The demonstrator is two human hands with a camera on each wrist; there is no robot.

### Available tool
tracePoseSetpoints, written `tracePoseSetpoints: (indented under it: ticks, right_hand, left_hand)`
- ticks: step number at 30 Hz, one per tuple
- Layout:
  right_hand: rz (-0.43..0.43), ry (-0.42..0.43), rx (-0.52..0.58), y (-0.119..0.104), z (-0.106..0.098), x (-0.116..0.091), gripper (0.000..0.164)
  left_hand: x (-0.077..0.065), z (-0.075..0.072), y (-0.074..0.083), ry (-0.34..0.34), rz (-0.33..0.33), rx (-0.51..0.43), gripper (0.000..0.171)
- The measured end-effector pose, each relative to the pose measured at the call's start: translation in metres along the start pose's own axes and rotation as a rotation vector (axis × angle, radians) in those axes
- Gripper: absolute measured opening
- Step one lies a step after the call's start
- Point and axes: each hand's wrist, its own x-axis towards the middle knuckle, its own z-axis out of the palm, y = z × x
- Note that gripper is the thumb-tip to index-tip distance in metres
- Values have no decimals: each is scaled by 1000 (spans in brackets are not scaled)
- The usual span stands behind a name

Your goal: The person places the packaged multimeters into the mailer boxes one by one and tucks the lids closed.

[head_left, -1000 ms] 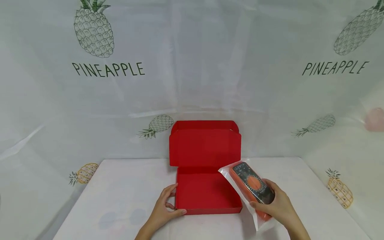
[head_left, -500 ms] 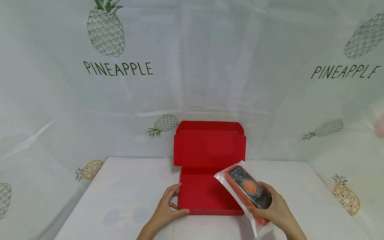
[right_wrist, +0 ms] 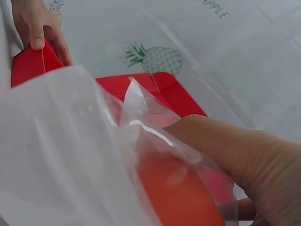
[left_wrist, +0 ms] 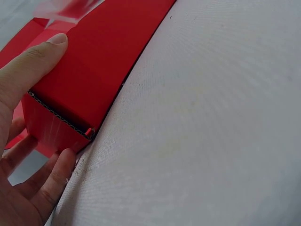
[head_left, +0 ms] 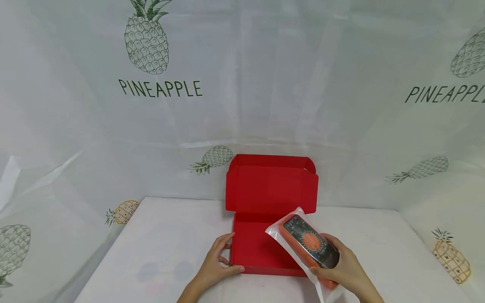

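A red cardboard box [head_left: 251, 248] stands on the table with its lid [head_left: 272, 187] raised at the back. My left hand [head_left: 217, 263] grips its left front corner. In the left wrist view, the thumb [left_wrist: 33, 63] lies on the front wall and the fingers are around the left side wall. My right hand [head_left: 346, 265] holds an orange and black multimeter [head_left: 311, 241] in a clear plastic bag [head_left: 278, 240]. The multimeter is tilted, its upper end over the box's right part, hiding the right front corner. In the right wrist view, the bag [right_wrist: 66, 141] covers much of the box.
A white cloth covers the table [head_left: 170, 235]. Behind it hangs a pale curtain [head_left: 265, 84] printed with pineapples, close behind the raised lid.
The bagged multimeter has moved left, further over the box. My left hand keeps its grip on the corner. The whole head view has shifted, with the scene sliding right.
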Motion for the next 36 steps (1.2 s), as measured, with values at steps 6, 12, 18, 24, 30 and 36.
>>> tracePoseSetpoints:
  ticks: [6, 12, 18, 24, 30, 36]
  right_hand:
    - [-69, -12, 44, -1, 6, 6, 92]
    - [-117, -46, 64, -1, 9, 16, 92]
    - [-172, -89, 82, -1, 12, 24, 92]
    - [-237, -146, 106, -6, 19, 32, 91]
    - [-301, -199, 119, -7, 24, 38, 88]
    - [-376, -251, 102, -14, 31, 48, 85]
  left_hand:
    - [-1, -1, 3, 6, -27, 1, 89]
    - [0, -2, 5, 6, -31, 11, 89]
    - [1, -1, 3, 0, -32, 21, 88]
    - [-2, -1, 3, 20, -72, 28, 92]
    - [0, 1, 5, 7, -88, 23, 93]
    - [1, 2, 5, 11, -103, 21, 92]
